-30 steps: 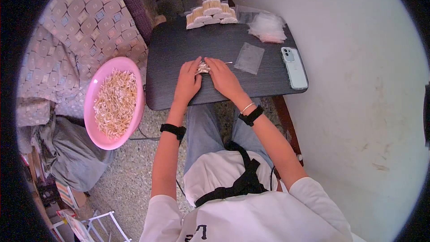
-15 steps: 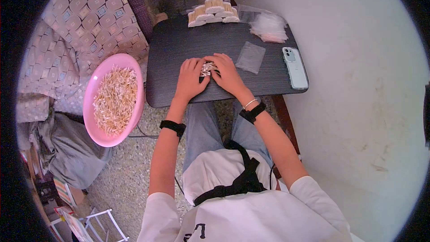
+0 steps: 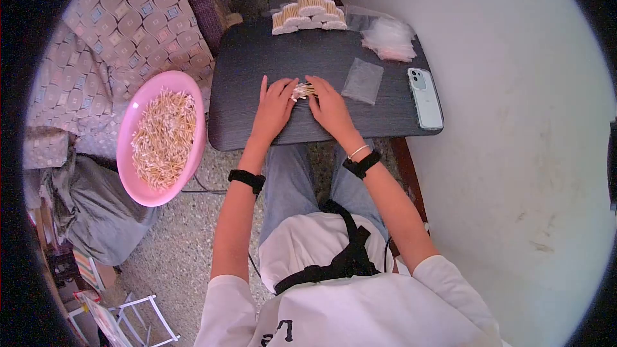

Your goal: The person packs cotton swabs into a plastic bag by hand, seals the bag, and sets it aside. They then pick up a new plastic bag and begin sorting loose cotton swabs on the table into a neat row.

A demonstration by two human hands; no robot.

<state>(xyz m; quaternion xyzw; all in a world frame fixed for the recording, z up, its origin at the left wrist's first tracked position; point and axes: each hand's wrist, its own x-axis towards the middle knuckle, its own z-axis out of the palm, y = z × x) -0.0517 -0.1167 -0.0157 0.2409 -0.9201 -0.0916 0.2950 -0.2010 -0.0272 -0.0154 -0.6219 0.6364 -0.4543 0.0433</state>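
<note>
Between my two hands, a small bunch of cotton swabs [image 3: 304, 92] lies low over the black table [image 3: 247, 58], its white tips and wooden sticks partly covered by fingers. My left hand [image 3: 274, 108] closes on the bunch from the left, with one outer finger lifted away. From the other side my right hand [image 3: 330, 108] presses its curled fingers and thumb against the swabs. Just right of that hand a clear plastic bag [image 3: 363, 81] lies flat.
Filled swab packs [image 3: 312, 5] are stacked at the table's back edge. Clear bags [image 3: 389, 38] lie piled beside them. A phone [image 3: 425, 99] rests at the right, near the wall [image 3: 508, 103]. Left of the table stands a pink basin [image 3: 122, 144] of loose swabs.
The swabs between my hands have turned, their sticks now lying more sideways. My left hand's outer finger has lifted apart from the others. The view has shifted slightly.
</note>
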